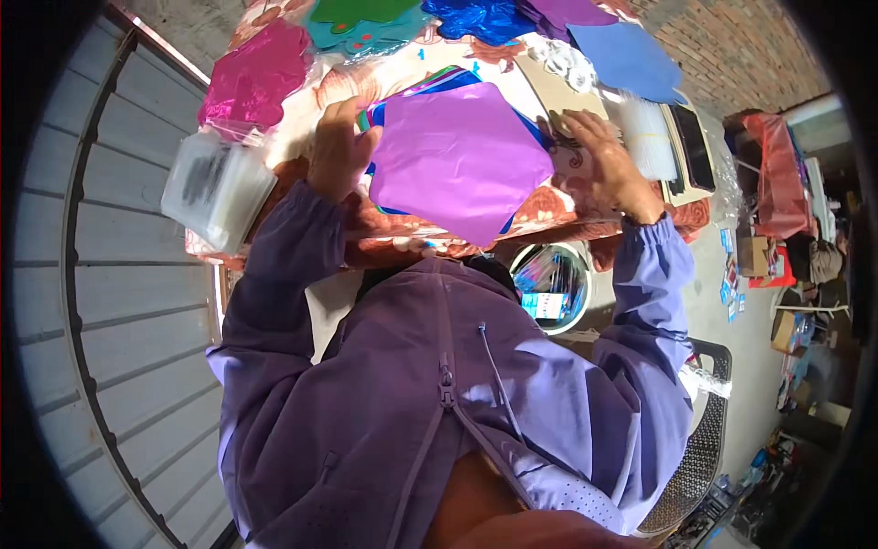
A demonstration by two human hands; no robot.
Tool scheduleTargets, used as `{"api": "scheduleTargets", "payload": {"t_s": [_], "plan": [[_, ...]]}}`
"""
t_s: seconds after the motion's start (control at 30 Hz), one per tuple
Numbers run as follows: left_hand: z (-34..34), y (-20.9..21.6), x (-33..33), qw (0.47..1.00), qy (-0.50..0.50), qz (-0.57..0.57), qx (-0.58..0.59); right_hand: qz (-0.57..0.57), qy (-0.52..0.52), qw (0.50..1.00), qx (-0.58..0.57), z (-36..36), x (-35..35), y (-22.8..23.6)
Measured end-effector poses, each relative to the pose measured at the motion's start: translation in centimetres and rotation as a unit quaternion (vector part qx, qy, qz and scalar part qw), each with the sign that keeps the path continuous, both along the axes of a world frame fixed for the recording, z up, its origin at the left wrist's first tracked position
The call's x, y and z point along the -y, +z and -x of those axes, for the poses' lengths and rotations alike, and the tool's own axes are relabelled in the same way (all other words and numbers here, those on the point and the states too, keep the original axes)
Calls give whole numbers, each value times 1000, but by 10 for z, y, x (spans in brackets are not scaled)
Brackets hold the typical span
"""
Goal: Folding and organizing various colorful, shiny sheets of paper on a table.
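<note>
A flat purple foil sheet (462, 156) with blunt corners lies on top of a stack in front of me. Blue and green foil edges (444, 80) stick out from under it. My left hand (340, 151) is at the stack's left edge, thumb spread from the fingers and close to the foil; whether it touches cannot be made out. Beyond the right edge, my right hand (604, 163) rests low over the patterned cloth, its fingers stretched out and nothing held in them.
Around the stack lie magenta foil (256, 82), green foil (361, 11), blue foil (480, 20) and light-blue sheets (631, 62). Clear plastic bags (215, 188) sit left; a white coil (562, 66), a banded white bundle (647, 139) and a dark phone-like slab (692, 146) right. A bin (583, 302) stands below.
</note>
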State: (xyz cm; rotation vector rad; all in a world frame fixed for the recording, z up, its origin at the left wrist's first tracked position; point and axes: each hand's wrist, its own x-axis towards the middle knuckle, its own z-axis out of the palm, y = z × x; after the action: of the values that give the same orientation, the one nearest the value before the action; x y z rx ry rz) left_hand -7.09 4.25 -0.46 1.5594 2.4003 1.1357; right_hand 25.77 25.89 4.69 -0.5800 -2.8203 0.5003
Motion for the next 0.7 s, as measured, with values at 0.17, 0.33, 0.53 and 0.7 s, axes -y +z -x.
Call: {"api": "scheduleTargets", "payload": {"t_s": [0.17, 0.33, 0.53, 0.7], "plan": [[14, 1, 26, 969, -192, -60, -147, -81, 86, 992, 33, 14, -9, -9], [17, 19, 39, 968, -227, 88, -62, -46, 126, 991, -20, 32, -22, -28], [24, 14, 40, 968, -222, 110, -30, -68, 129, 989, 1, 37, -23, -16], [27, 1, 41, 965, -239, 68, -83, -78, 126, 989, -18, 36, -15, -18]]}}
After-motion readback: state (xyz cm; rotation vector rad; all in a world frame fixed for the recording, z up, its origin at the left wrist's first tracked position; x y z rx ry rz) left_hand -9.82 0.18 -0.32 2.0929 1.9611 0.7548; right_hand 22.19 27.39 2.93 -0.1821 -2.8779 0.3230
